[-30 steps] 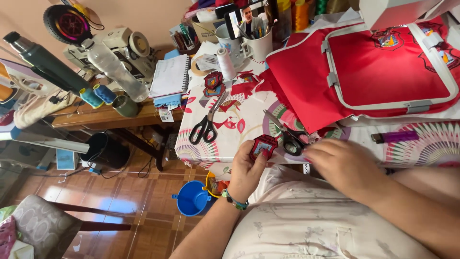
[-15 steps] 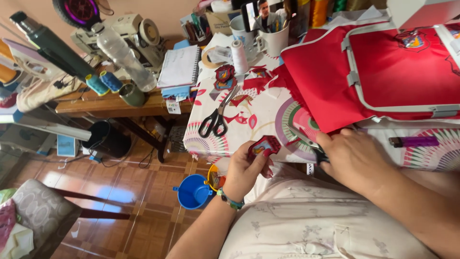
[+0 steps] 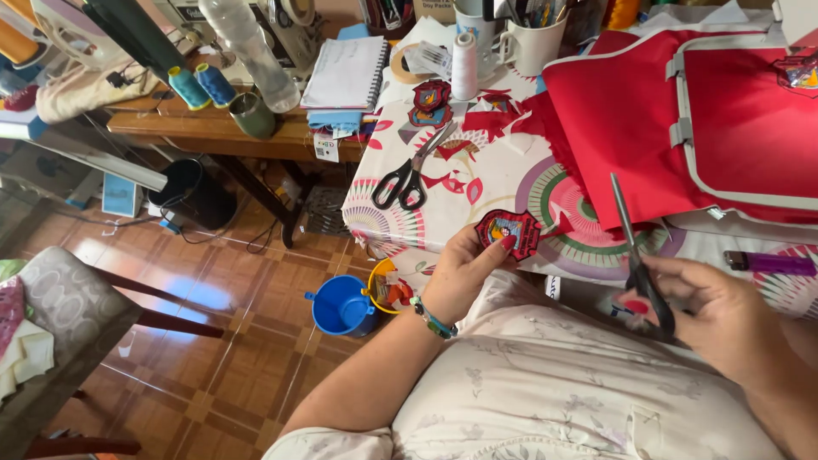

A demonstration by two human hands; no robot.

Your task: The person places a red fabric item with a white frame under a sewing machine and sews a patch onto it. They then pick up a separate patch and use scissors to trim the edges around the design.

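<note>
I am pinching a red embroidered patch [image 3: 508, 232] in my left hand [image 3: 464, 271]; my right hand [image 3: 724, 313] is gripping small scissors [image 3: 637, 260], blades together, long axis pointing up and away.

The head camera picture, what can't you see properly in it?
- Embroidered patch in the left hand: its picture is too small to make out.
- Small scissors in the right hand: the fingers cover the handles.
- Red fabric in the hoop: cut off by the top and right edges.
- Purple lighter: its far end is cut off by the right edge.
- Mug of pens: the top edge cuts off the pens.
</note>
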